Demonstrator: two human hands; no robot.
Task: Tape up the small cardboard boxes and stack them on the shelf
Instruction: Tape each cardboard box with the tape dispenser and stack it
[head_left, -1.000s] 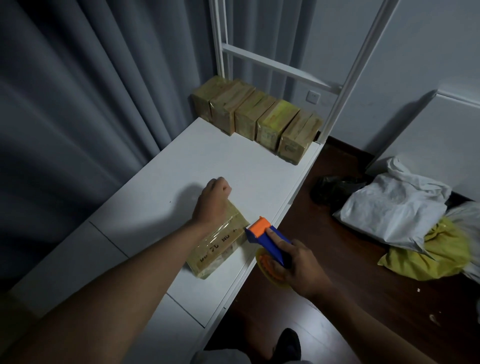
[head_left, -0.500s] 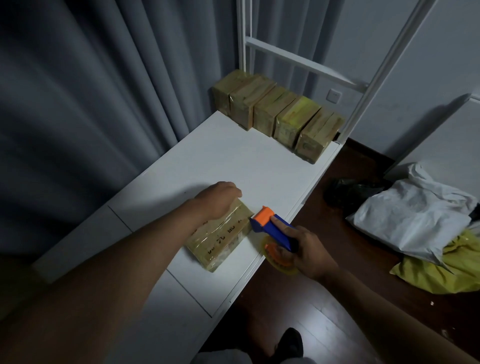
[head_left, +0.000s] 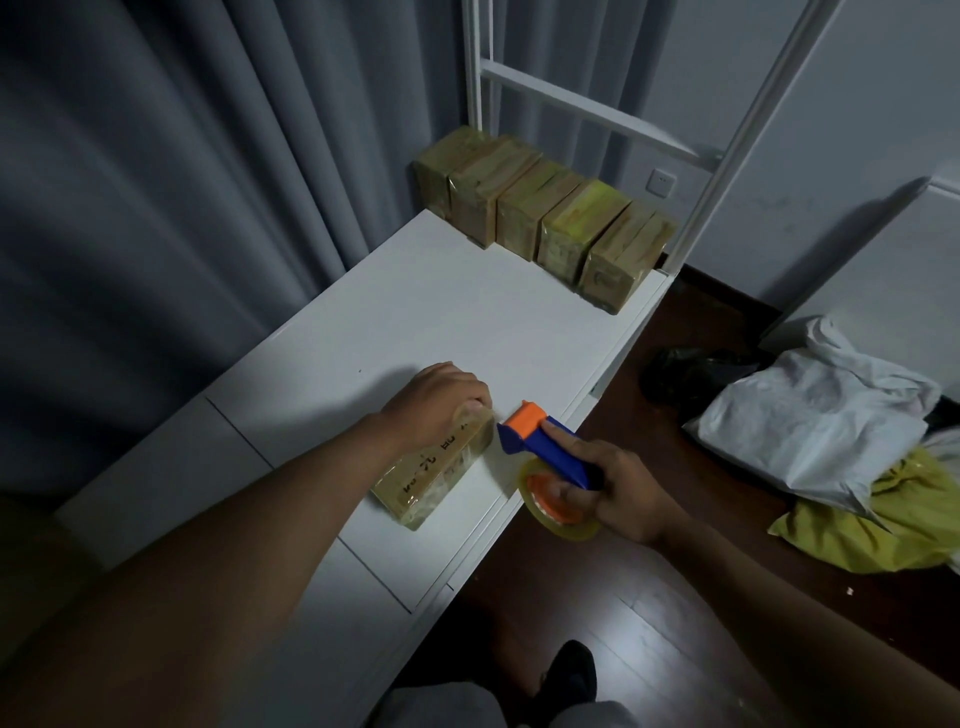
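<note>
A small cardboard box wrapped in clear tape lies on the white shelf top near its front edge. My left hand rests on the box's far end with fingers curled over it. Just right of the box, my right hand grips a blue and orange tape dispenser with a roll of clear tape; its orange head sits close to the box's far corner. Several taped boxes stand in a row at the far end of the shelf.
Grey curtains hang along the left. The white shelf frame rises behind the row. On the dark wood floor to the right lie a white bag, a yellow bag and a black bag. My shoe is below.
The dispenser's head has stayed beside the box's far corner while the view shifted. My left hand slid over the box's far end, fingers now curled down over it.
</note>
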